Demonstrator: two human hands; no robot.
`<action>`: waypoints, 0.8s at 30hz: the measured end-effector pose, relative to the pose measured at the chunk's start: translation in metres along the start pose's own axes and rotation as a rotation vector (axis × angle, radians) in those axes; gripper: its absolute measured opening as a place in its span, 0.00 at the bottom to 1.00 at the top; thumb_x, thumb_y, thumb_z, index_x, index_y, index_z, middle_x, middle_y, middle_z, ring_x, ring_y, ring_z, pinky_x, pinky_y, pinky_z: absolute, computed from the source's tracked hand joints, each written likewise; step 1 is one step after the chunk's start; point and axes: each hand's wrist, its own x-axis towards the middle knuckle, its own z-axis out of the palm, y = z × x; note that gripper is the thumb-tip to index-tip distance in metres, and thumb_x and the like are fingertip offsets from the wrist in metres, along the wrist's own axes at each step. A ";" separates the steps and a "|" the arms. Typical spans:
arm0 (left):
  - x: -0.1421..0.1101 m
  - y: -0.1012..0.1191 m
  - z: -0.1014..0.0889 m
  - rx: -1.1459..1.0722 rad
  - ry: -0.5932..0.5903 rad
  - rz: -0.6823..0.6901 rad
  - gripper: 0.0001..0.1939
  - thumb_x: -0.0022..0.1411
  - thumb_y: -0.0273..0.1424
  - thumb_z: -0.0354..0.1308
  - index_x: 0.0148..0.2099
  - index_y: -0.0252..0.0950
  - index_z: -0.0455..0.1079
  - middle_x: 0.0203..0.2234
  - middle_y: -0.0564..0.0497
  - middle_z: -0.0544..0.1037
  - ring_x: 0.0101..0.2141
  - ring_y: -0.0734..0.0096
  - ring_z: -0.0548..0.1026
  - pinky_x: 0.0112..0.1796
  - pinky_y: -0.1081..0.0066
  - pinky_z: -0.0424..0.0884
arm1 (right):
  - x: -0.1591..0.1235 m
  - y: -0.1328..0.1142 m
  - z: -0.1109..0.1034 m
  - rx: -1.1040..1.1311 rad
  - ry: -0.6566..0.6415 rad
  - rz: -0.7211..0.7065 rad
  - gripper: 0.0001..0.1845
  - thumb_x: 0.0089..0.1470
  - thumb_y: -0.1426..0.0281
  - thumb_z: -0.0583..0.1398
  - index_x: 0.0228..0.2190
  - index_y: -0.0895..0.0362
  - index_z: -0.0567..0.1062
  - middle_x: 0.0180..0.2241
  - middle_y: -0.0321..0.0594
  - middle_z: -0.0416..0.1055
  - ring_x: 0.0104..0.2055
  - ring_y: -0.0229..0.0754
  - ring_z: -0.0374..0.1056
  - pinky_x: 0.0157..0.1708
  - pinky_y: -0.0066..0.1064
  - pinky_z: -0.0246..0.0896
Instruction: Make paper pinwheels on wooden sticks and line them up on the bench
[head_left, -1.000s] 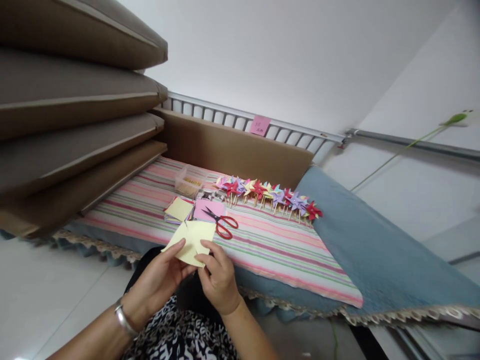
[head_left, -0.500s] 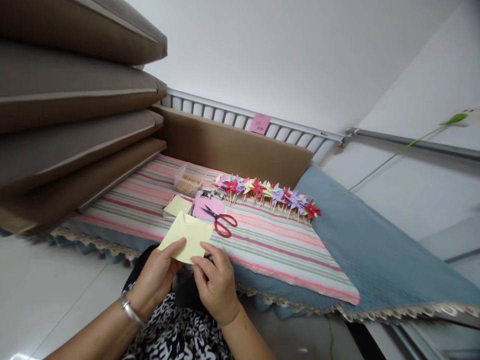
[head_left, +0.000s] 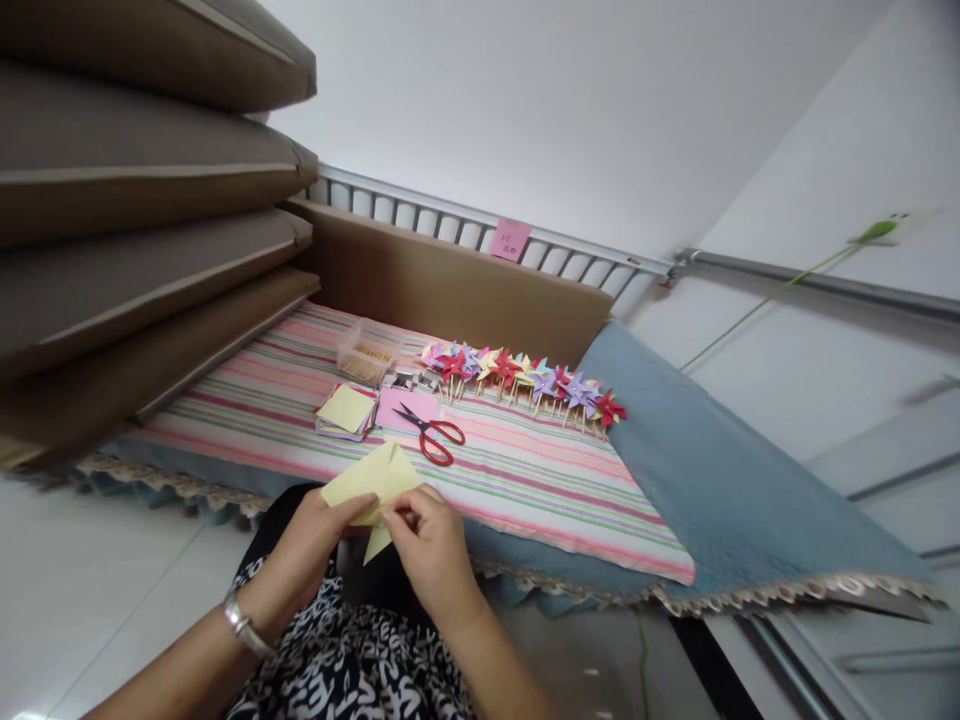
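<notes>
Yellow paper (head_left: 364, 480) has bent from flat, one point now hanging low above lap (head_left: 352, 655); right hand (head_left: 433, 545) pinches it, left hand (head_left: 311, 530) clamps it under thumb. Bend gently, avoid creasing.

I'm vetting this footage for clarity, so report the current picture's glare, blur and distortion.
Head view: glare on the floor at the picture's bottom-left corner; head view: softness toward the edges, as on the padded brown stack; head view: wide-angle stretch and slant; head view: yellow paper and scissors fairly clear, the pink note's writing too small to read surely.
</notes>
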 end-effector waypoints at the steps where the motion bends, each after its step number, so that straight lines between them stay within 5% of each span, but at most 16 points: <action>1: -0.001 0.001 0.001 0.002 -0.012 -0.007 0.18 0.51 0.32 0.64 0.45 0.30 0.77 0.35 0.43 0.82 0.35 0.58 0.78 0.38 0.64 0.72 | 0.001 0.002 0.000 0.006 0.008 0.013 0.06 0.49 0.78 0.61 0.24 0.57 0.75 0.26 0.34 0.69 0.27 0.36 0.66 0.28 0.24 0.60; 24: -0.010 0.012 0.007 -0.006 -0.064 -0.003 0.20 0.49 0.34 0.66 0.46 0.33 0.76 0.39 0.43 0.82 0.38 0.59 0.77 0.39 0.68 0.71 | 0.013 0.008 0.006 0.069 0.020 0.125 0.05 0.47 0.73 0.59 0.22 0.56 0.71 0.20 0.31 0.68 0.23 0.37 0.65 0.25 0.25 0.59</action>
